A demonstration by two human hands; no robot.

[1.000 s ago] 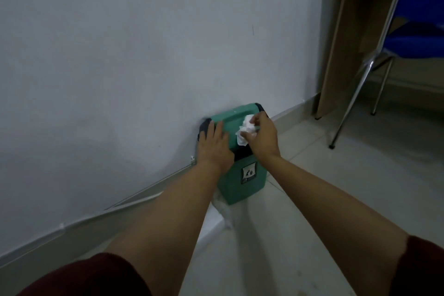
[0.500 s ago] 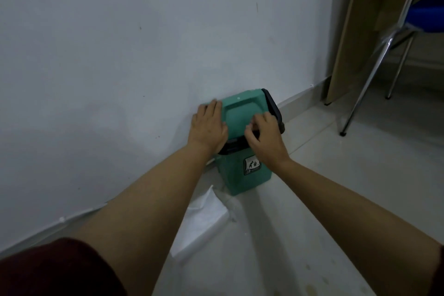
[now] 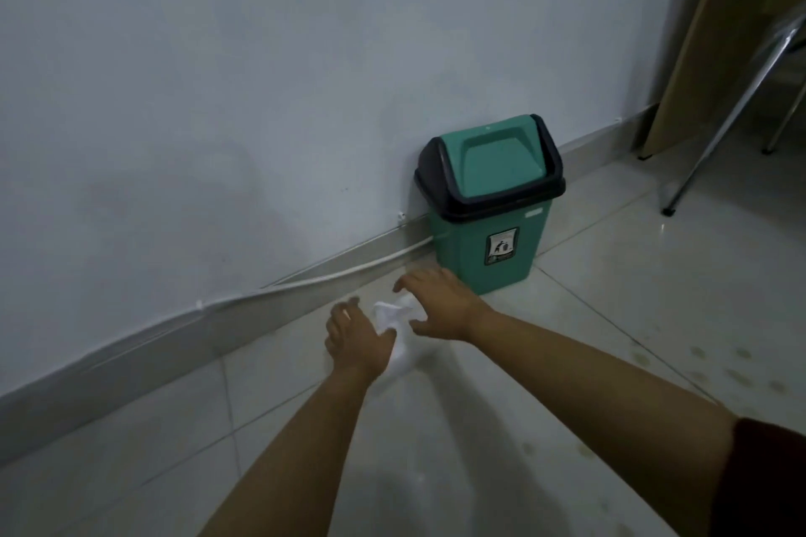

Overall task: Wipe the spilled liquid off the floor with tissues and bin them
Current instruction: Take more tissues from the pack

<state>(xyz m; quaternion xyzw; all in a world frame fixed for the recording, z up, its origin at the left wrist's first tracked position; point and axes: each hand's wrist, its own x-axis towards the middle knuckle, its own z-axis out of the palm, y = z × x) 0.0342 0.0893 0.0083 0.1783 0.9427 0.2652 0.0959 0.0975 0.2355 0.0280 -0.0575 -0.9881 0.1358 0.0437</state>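
White wall [image 3: 218, 100] fills the left, with a grey skirting board [image 3: 131, 358] and a thin white cable [image 3: 305, 281] along its foot. Left hand [image 3: 355, 340] is low over the floor [image 3: 610, 318], fingers spread and loosely bent, thumb side touching or just beside the tissue [image 3: 394, 329]; cannot tell if it pinches anything, looks like nothing gripped. Tissue is a crumpled white wad with a flat tail, lying on the tile between both hands, just in front of the bin [image 3: 490, 205]. Right hand [image 3: 440, 305] is over the tissue's far side, fingers and thumb wide apart, curved like a claw, holding nothing. Bin is green with a black collar and a green swing lid, lid closed, standing against the wall, right of the hands and near them. Far right: a wood panel [image 3: 706, 35] and a metal chair leg [image 3: 719, 122]. Faint yellowish spots [image 3: 698, 358] dot the tiles at right, probably leftover spill, too dim to be sure. Step, as I judge it: gathering this tissue from the floor. Next move calls for closing both hands round the wad, tail included, then either wiping the spotted tiles or lifting it to the bin and pushing the lid in.
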